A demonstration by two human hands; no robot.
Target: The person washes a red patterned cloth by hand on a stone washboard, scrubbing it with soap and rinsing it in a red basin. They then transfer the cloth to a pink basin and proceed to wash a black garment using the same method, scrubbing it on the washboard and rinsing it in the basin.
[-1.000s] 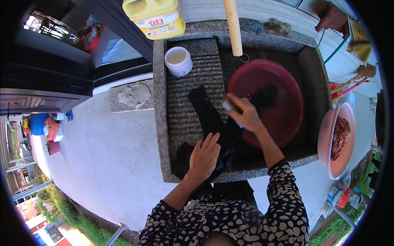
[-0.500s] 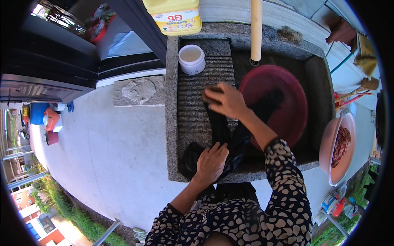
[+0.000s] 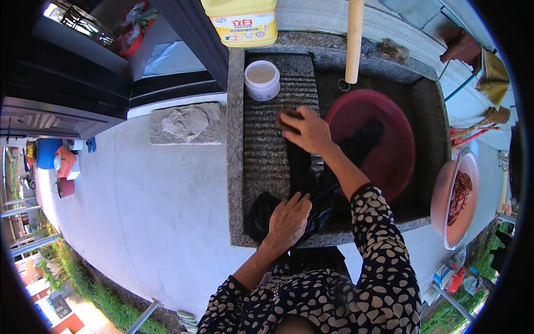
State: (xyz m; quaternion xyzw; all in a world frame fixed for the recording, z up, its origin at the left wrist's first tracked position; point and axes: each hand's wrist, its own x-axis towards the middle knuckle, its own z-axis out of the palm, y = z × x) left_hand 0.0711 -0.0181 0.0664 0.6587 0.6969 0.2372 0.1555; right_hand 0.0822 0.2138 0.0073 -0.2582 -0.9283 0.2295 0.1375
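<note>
A wet black garment (image 3: pixel 301 167) lies stretched along the ridged stone washboard (image 3: pixel 260 147) of a stone sink (image 3: pixel 235 167). At its upper end my right hand (image 3: pixel 308 131) is closed around a brown scrub brush (image 3: pixel 287 119), whose underside is hidden. My left hand (image 3: pixel 288 221) lies flat on the bunched lower part of the garment near the sink's front edge, fingers stretched out and pressing the cloth. To the right, inside the sink, a dark red basin (image 3: pixel 410 133) holds water and more black cloth (image 3: pixel 364 139).
A white open tub (image 3: pixel 262 89) stands on the washboard's far end. Behind it is a yellow jug (image 3: pixel 245 22). A wooden pole (image 3: pixel 354 44) hangs over the sink's back. A pink basin (image 3: pixel 439 197) with patterned red cloth sits at the right. A stone slab (image 3: pixel 213 122) lies left.
My right hand has shifted slightly with the brush, staying at the garment's upper end. The left hand keeps its place on the cloth. The whole view has shifted a little.
</note>
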